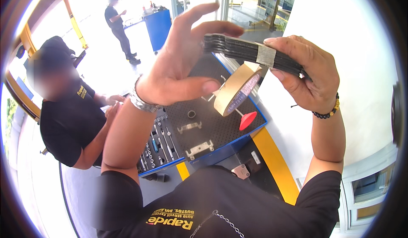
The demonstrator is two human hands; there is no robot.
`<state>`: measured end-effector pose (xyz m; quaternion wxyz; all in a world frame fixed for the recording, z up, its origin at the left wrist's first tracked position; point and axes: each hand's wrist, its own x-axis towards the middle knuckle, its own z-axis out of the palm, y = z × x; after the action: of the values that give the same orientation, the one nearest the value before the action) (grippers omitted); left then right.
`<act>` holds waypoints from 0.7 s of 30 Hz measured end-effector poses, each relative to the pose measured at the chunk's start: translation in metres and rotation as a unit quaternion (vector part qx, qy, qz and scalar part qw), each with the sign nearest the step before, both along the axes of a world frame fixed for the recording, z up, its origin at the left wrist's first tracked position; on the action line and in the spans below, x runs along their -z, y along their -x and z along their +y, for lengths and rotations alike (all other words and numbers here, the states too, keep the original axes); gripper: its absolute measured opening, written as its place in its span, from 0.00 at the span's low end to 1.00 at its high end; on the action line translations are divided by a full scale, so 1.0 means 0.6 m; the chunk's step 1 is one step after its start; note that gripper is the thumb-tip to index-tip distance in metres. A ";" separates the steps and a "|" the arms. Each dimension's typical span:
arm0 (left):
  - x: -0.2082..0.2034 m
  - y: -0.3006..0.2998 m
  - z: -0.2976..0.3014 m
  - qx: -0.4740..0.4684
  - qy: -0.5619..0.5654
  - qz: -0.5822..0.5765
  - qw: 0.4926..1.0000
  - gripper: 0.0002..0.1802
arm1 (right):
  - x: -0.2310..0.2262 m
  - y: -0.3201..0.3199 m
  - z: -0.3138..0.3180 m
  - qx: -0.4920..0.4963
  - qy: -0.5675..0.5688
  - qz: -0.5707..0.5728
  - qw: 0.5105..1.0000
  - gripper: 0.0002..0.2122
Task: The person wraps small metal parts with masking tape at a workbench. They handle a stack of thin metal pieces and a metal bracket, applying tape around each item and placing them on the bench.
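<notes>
r hand (312, 70): closed on r end of black plate stack (240, 49) above surface (225, 139), prob. to leave taped mid clear | l hand (180, 63): spread wide, grips nothing | tape roll (231, 91) just below stack

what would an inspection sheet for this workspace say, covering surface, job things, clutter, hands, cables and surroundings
Surface: dark dotted mat on a blue-edged bench.
Job's things: black stack of flat pieces, raised above the bench, with a pale tape band around it; tape roll just below; what supports the roll is unclear.
Clutter: two metal brackets and a small ring on the mat; hand tools to their left; red cone below the roll.
Hands: right hand grips the stack's right end; left hand open by its left end, contact unclear.
Cables: nothing seen.
Surroundings: co-worker at left; another person farther back near a blue cabinet.
</notes>
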<state>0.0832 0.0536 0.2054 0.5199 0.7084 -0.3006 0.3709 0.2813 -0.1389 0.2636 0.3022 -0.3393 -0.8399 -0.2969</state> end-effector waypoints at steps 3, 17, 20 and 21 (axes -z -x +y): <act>0.056 -0.001 0.021 -0.016 0.030 0.018 0.999 0.49 | -0.009 0.001 0.001 0.006 -0.011 0.002 1.000 0.18; 0.087 -0.001 -0.088 -0.104 -0.091 -0.049 0.989 0.13 | -0.023 0.000 -0.005 0.033 -0.013 -0.024 0.999 0.18; 0.088 0.001 -0.092 -0.118 -0.091 -0.044 0.988 0.13 | -0.019 0.000 0.001 0.046 -0.035 -0.030 0.998 0.18; 0.089 0.004 -0.093 -0.115 -0.094 -0.038 0.988 0.13 | -0.019 -0.002 0.001 0.048 -0.036 -0.030 0.998 0.19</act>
<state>0.0807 -0.0022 0.1517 0.3930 0.7694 -0.2699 0.4251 0.2827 -0.1383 0.2751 0.2745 -0.3588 -0.8202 -0.3511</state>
